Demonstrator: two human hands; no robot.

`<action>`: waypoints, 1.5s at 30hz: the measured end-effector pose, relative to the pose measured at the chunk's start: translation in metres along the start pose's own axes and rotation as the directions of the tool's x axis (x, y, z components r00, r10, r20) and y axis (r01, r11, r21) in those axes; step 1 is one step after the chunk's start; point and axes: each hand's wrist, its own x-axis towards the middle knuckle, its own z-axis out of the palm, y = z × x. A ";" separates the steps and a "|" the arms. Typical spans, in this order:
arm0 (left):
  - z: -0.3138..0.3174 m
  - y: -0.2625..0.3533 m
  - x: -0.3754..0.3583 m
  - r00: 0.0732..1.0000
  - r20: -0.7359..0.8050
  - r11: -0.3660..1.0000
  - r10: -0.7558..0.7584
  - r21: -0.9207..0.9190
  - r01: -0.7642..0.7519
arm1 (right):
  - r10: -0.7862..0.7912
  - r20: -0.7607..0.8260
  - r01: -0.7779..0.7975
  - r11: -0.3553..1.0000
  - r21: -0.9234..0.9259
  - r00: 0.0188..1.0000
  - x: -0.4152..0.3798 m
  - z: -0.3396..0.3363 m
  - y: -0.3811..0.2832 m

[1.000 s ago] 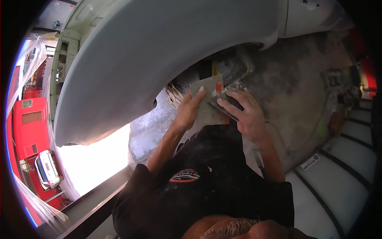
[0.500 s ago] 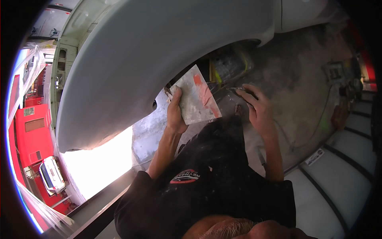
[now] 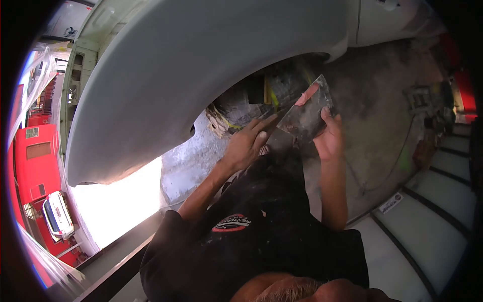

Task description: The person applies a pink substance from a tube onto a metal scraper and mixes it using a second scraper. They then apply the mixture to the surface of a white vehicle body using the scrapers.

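Observation:
A thin flat board (image 3: 304,113), smeared with grey dust and a streak of pink paste (image 3: 308,94), is tilted in front of me. My right hand (image 3: 329,133) grips its right edge, thumb over the face. My left hand (image 3: 247,143) is beside the board's left corner, fingers stretched forward and pressed together with the thumb below. Something thin and dark seems to be between those fingers and thumb, but I cannot make it out. Above both hands curves a grey car fender (image 3: 151,90) with its wheel arch.
Under the arch are dark parts with yellow tape (image 3: 274,98). The dusty concrete floor (image 3: 372,136) carries a cable and a dark piece of equipment (image 3: 420,98). Pale panels with dark strips (image 3: 427,216) are at lower right. A white car (image 3: 59,215) stands outside at left.
The board has passed from my left hand to my right, moving rightward and tilting. The thin tool that was in my right hand no longer shows there. My left hand has moved right.

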 end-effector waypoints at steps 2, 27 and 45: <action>0.002 0.005 0.003 0.968 0.002 0.826 -0.252 -0.521 0.217 | -0.219 0.159 0.269 0.840 -0.472 0.963 -0.009 0.039 -0.008; -0.072 0.021 0.036 0.963 0.192 0.494 -0.191 -0.829 0.263 | 0.053 0.762 0.692 -0.462 -0.554 0.645 -0.042 0.079 -0.054; -0.018 0.025 0.014 0.921 0.176 -0.214 -0.349 -0.971 0.104 | 0.021 0.760 0.731 -0.290 -0.617 0.650 -0.035 0.060 -0.023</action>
